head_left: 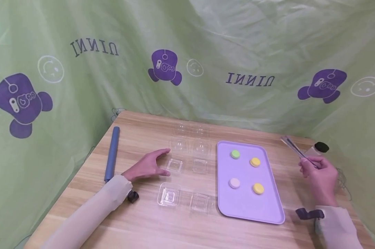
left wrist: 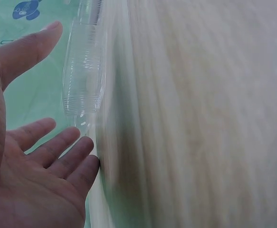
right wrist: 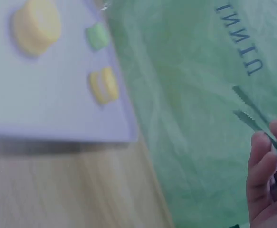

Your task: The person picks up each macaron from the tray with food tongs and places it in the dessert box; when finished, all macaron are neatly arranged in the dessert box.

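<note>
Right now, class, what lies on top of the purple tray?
On the purple tray lie four round macarons, apart from each other: a green one, a yellow one, a pale lilac one and another yellow one. Whatever lies beneath the tray is covered.

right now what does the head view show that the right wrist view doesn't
Only the head view shows the left hand open on the table beside the clear boxes, the blue roll, a lilac macaron and a black-capped jar. Only the right wrist view shows the toothed tips of the tongs, standing apart. Both show the right hand gripping the tongs, the purple tray, the green macaron, two yellow macarons and the green backdrop.
</note>
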`<act>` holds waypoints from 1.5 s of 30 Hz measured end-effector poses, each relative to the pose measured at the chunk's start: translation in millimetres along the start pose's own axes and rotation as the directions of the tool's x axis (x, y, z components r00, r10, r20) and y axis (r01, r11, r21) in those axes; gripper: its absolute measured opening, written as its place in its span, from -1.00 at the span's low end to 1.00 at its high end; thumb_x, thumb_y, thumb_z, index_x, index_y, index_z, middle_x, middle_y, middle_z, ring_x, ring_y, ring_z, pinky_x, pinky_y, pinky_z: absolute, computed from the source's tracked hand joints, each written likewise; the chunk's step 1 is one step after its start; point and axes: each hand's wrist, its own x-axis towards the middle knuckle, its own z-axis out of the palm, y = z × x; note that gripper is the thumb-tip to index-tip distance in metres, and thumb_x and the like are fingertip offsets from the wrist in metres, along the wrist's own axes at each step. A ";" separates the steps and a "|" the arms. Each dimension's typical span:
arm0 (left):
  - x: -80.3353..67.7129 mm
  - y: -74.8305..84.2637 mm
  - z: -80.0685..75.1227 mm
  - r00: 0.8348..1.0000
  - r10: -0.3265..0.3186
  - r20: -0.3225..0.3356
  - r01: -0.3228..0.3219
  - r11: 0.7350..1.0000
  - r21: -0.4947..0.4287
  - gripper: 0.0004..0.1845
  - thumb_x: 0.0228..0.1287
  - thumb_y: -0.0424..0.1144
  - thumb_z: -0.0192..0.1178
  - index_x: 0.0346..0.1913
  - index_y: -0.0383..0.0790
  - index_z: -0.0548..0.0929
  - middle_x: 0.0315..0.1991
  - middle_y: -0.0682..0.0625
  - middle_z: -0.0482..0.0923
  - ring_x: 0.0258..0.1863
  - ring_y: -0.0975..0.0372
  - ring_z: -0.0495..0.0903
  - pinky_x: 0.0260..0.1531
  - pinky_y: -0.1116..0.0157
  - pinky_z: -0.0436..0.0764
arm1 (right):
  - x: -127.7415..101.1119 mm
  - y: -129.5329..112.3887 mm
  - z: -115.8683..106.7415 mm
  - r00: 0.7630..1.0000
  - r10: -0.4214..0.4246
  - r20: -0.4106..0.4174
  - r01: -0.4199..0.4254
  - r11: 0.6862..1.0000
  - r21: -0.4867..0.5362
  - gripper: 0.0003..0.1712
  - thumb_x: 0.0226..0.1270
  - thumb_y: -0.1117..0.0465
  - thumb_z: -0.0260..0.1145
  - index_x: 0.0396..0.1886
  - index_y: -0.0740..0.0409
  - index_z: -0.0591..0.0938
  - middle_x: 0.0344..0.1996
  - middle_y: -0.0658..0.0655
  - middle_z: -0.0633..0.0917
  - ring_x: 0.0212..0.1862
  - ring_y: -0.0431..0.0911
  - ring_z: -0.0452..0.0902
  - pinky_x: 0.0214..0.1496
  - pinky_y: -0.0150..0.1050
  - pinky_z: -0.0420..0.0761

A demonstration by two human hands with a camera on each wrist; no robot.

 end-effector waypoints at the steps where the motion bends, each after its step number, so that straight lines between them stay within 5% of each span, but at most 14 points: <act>1: 0.5 0.3 -0.1 1.000 0.000 0.000 0.000 1.000 0.002 0.09 -0.08 0.08 0.60 0.53 -0.11 0.30 0.53 -0.04 0.34 0.54 0.02 0.29 0.58 0.01 0.28 | -0.6 -2.3 0.9 1.000 -0.008 0.005 0.008 0.995 0.096 -0.85 0.29 0.33 0.44 -0.19 0.10 0.66 -0.52 -0.10 0.79 -0.54 -0.28 0.66 -0.56 -0.47 0.64; 5: 1.8 1.1 0.3 1.000 0.001 0.000 -0.001 1.000 -0.006 0.08 -0.07 0.08 0.59 0.53 -0.10 0.31 0.53 -0.03 0.35 0.54 0.03 0.29 0.58 0.01 0.29 | -1.5 -8.4 1.3 0.997 -0.041 0.068 0.019 0.955 0.295 -0.74 0.25 0.40 0.45 -0.06 0.20 0.69 -0.40 0.03 0.84 -0.40 -0.20 0.79 -0.44 -0.40 0.75; 12: 2.5 2.5 2.2 1.000 0.002 0.002 -0.002 1.000 -0.024 0.07 -0.06 0.06 0.59 0.53 -0.12 0.31 0.52 -0.05 0.35 0.54 0.02 0.30 0.57 -0.01 0.29 | 0.2 -7.7 1.9 0.985 -0.102 0.141 0.050 0.941 0.335 -0.67 0.25 0.43 0.42 0.03 0.27 0.70 -0.34 0.08 0.86 -0.32 -0.14 0.83 -0.35 -0.31 0.78; 26: 3.3 5.3 3.6 1.000 -0.021 0.018 0.021 1.000 -0.016 0.04 -0.04 -0.01 0.60 0.51 -0.18 0.33 0.52 -0.07 0.35 0.54 0.02 0.30 0.58 0.01 0.27 | 5.2 -9.9 25.5 0.963 -0.197 0.186 0.186 0.980 0.073 -0.71 0.32 0.36 0.40 0.03 0.24 0.70 -0.40 -0.12 0.85 -0.39 -0.30 0.78 -0.38 -0.46 0.74; 33: 3.8 4.7 4.0 1.000 -0.029 0.011 0.029 0.999 -0.018 0.03 -0.04 -0.02 0.59 0.50 -0.19 0.34 0.50 -0.08 0.38 0.52 0.01 0.33 0.58 0.01 0.28 | 7.8 -9.1 40.3 0.934 -0.262 0.242 0.310 0.932 -0.187 -0.62 0.37 0.29 0.39 0.14 0.32 0.65 -0.46 -0.30 0.80 -0.47 -0.36 0.72 -0.41 -0.49 0.71; 45: 3.8 8.7 3.3 0.999 -0.050 0.019 0.050 0.999 -0.003 0.02 -0.05 0.03 0.59 0.48 -0.22 0.37 0.48 -0.09 0.41 0.51 0.01 0.35 0.57 0.02 0.29 | 13.5 -2.8 63.3 0.907 -0.249 0.340 0.343 0.904 -0.254 -0.53 0.38 0.21 0.39 0.16 0.43 0.61 -0.47 -0.34 0.78 -0.40 -0.36 0.75 -0.36 -0.45 0.74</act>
